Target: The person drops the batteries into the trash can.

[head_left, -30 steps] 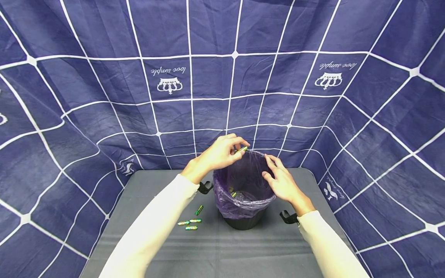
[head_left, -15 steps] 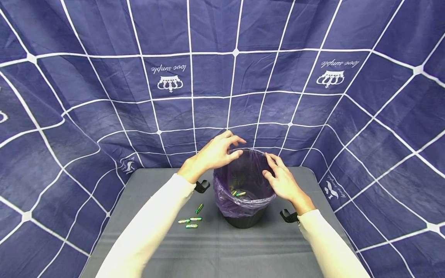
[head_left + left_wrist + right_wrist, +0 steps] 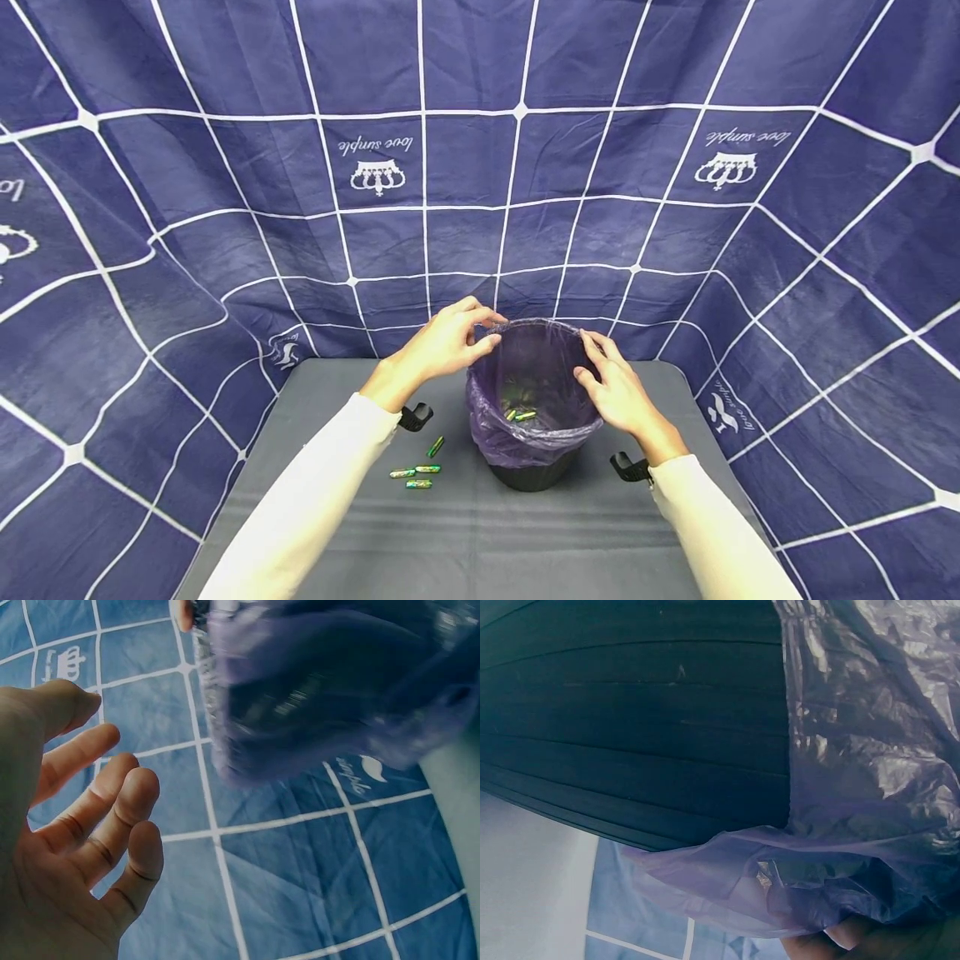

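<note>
My left hand [image 3: 450, 337] is at the left rim of a black trash bin [image 3: 528, 477] in the head view. Its fingers are spread and relaxed around nothing; the left wrist view shows the bare palm and loosely bent fingers. On the bin's right side my right hand [image 3: 618, 392] holds the rim, thumb over the opening, the other fingers at the edge and partly hidden. A purple bin liner [image 3: 502, 446] lines the bin and folds over its rim. Inside lie green-gold batteries [image 3: 525, 416]. Several more batteries [image 3: 418, 483] lie on the table, left of the bin.
The bin stands on a grey cloth-covered table [image 3: 480, 542]. Blue curtains [image 3: 465, 167] with white grid lines rise behind and at both sides. Black wrist mounts [image 3: 416, 417] are strapped below both hands.
My left hand let go of a battery, which dropped into the bin, then drew back slightly left. The right hand stays at the rim. The head view has shifted slightly.
</note>
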The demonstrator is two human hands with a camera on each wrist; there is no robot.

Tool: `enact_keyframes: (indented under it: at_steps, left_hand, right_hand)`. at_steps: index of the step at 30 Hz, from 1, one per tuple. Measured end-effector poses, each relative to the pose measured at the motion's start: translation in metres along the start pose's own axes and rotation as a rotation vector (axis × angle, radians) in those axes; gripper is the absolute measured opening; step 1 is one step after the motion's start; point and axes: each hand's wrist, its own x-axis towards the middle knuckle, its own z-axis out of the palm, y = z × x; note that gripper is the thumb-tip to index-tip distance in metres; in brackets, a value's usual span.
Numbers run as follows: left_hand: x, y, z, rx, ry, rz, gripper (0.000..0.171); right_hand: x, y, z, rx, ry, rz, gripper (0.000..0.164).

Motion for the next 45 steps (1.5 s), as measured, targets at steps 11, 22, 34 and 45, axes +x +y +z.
enact_keyframes:
  at_steps: [11, 22, 34, 45]
  left_hand:
    - [-0.040, -0.027, 0.011, -0.056, 0.025, -0.098, 0.033]
    - [-0.092, -0.072, 0.047, -0.094, 0.068, -0.121, 0.027]
    - [-0.140, -0.113, 0.090, -0.131, -0.040, -0.224, 0.028]
    - [-0.168, -0.138, 0.121, -0.184, -0.118, -0.175, 0.038]
  right_hand:
    - [0.000, -0.002, -0.003, 0.006, -0.007, 0.018, 0.070]
    - [0.002, 0.000, -0.002, -0.001, -0.007, 0.005, 0.069]
    - [0.002, 0.000, -0.002, 0.007, -0.002, 0.005, 0.070]
    - [0.002, -0.001, -0.001, 0.006, -0.011, 0.007, 0.069]
